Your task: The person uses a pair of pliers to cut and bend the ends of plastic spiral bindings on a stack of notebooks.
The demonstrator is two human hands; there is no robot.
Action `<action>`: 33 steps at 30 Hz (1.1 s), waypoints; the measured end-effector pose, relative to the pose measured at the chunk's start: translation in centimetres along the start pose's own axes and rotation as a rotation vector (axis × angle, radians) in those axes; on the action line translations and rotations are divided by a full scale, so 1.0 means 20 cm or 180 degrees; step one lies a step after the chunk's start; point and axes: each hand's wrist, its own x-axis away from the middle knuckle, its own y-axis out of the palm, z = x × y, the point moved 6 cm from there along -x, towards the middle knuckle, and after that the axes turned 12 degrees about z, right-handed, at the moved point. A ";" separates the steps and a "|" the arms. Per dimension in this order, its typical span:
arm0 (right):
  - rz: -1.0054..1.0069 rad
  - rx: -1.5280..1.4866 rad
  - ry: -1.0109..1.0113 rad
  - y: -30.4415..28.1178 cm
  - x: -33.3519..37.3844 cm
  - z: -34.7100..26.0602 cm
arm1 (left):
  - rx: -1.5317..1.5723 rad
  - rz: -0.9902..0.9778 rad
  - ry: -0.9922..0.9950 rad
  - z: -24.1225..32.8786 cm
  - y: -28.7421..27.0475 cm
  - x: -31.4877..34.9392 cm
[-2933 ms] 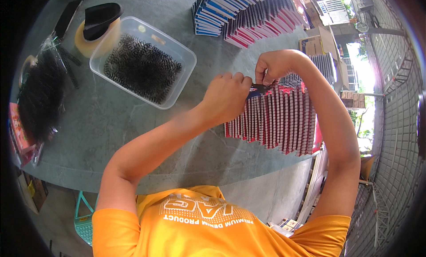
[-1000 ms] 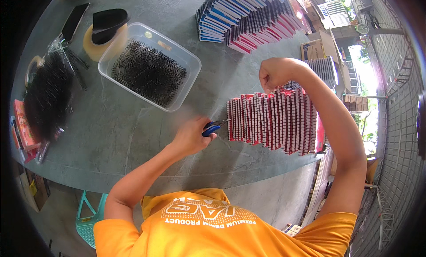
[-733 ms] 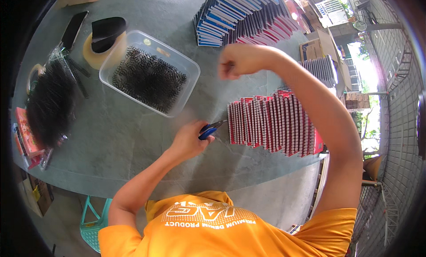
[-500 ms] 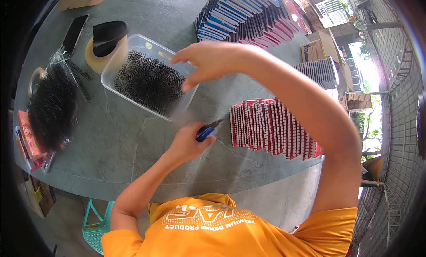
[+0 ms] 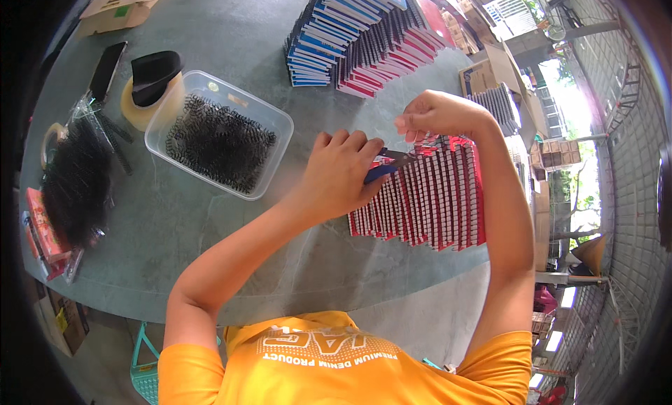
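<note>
My left hand (image 5: 341, 172) is closed round blue-handled pliers (image 5: 380, 170), their dark jaws pointing right over the far edge of a row of notebooks with red covers (image 5: 427, 202). Just beyond the jaws, my right hand (image 5: 437, 116) has its fingers pinched together above that far edge. Whatever small thing it pinches cannot be made out. White perforated edges of the notebooks face up, packed side by side. To the left, a clear plastic tub (image 5: 285, 135) holds a heap of small black wire coils (image 5: 217, 142).
Stacks of blue notebooks (image 5: 336, 30) and red-edged notebooks (image 5: 392, 55) stand at the back. On the left lie a tape roll (image 5: 136, 109), a black phone-like slab (image 5: 107, 69) and bagged black coils (image 5: 77, 174). Cartons (image 5: 479, 76) stand at the right; a green stool (image 5: 145, 380) is below.
My right hand has moved from the tub to the far edge of the red notebooks. My left hand has carried the pliers right and away from me, up to it.
</note>
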 end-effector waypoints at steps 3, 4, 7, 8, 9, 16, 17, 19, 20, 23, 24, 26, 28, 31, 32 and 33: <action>0.0007 0.0422 -0.0146 0.00 0.03 0.00 | -0.0107 0.0013 0.0087 0.02 0.03 -0.02; -0.0043 0.0455 -0.0220 -0.01 0.03 0.01 | -0.0135 0.0032 0.0116 0.03 0.04 -0.02; -0.0077 0.0430 -0.0256 0.01 0.05 -0.02 | -0.0223 0.0084 0.0159 0.03 0.04 -0.03; -0.0077 0.0410 -0.0267 0.01 0.05 -0.01 | -0.0257 0.0069 0.0150 0.03 0.04 -0.03; -0.0096 0.0374 -0.0283 0.01 0.04 0.00 | -0.0290 0.0053 0.0141 0.03 0.03 -0.04; -0.0306 0.0188 -0.0427 0.02 0.05 -0.05 | -0.0214 -0.0453 -0.0011 0.01 0.07 -0.05; -0.0348 0.0159 -0.0486 0.02 0.06 -0.05 | -0.0096 -0.0616 -0.0204 -0.01 0.10 -0.04; -0.0349 0.0218 -0.0458 0.02 0.05 -0.05 | 0.0036 -0.0754 -0.0420 -0.02 0.12 -0.02; -0.0345 0.0250 -0.0429 0.02 0.05 -0.04 | 0.0065 -0.0732 -0.0433 -0.02 0.12 -0.02; -0.0268 0.0163 -0.0558 0.02 0.04 -0.02 | -0.0202 -0.0400 -0.0234 0.00 0.05 -0.03; -0.0276 0.0165 -0.0579 0.03 0.04 -0.02 | -0.0355 -0.0247 -0.0130 0.01 0.02 -0.04; -0.0296 0.0171 -0.0629 0.03 0.04 -0.02 | -0.0284 -0.0069 0.0008 0.04 -0.01 -0.06; -0.0385 -0.0121 -0.0591 0.04 0.04 -0.03 | -0.0273 0.0022 0.0099 0.06 -0.01 -0.07; -0.0476 -0.0266 -0.0539 0.04 0.04 -0.03 | -0.0266 -0.0031 0.0133 0.06 0.02 -0.07; -0.0506 -0.0276 -0.0518 0.05 0.04 -0.03 | -0.0219 -0.0112 0.0106 0.06 0.03 -0.08; -0.0478 -0.0214 -0.0562 0.05 0.05 -0.03 | -0.0173 -0.0194 0.0079 0.06 0.04 -0.08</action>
